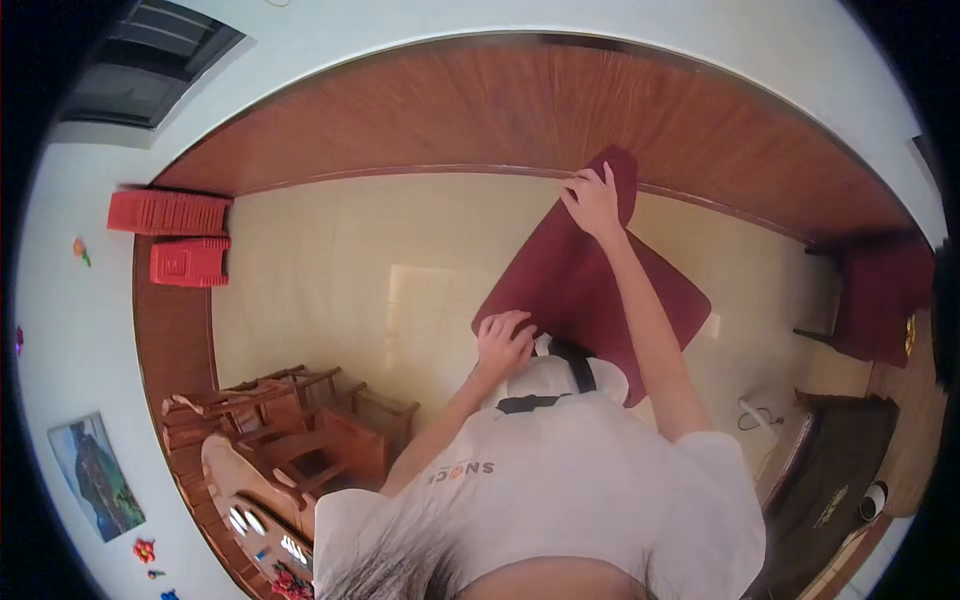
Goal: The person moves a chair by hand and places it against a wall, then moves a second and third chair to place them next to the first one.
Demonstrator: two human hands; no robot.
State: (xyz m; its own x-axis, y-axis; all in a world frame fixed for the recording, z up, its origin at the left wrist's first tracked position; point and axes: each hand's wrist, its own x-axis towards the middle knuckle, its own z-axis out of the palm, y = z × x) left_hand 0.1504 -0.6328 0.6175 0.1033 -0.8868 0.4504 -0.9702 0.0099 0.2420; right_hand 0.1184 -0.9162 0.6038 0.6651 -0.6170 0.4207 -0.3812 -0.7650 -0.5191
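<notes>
A dark red cloth [570, 265] with rounded corners hangs spread out before my body, its upper part folded over into a narrow flap [622, 185]. My right hand [592, 203] reaches out at the top, fingers bent and closed on the cloth by the fold. Closer to my waist, my left hand [505, 343] has its fingers curled over the cloth's lower left edge. Parts of the fingertips on both hands are hidden by the cloth or by the hands themselves.
Red stacked plastic stools [170, 212] stand against the wall at left. Below them are wooden chairs [320, 450] and a wooden table [225, 480]. To the right are a dark-covered piece of furniture [835, 480] and a red-draped one [880, 300]. Brown panelling [450, 120] lines the wall ahead.
</notes>
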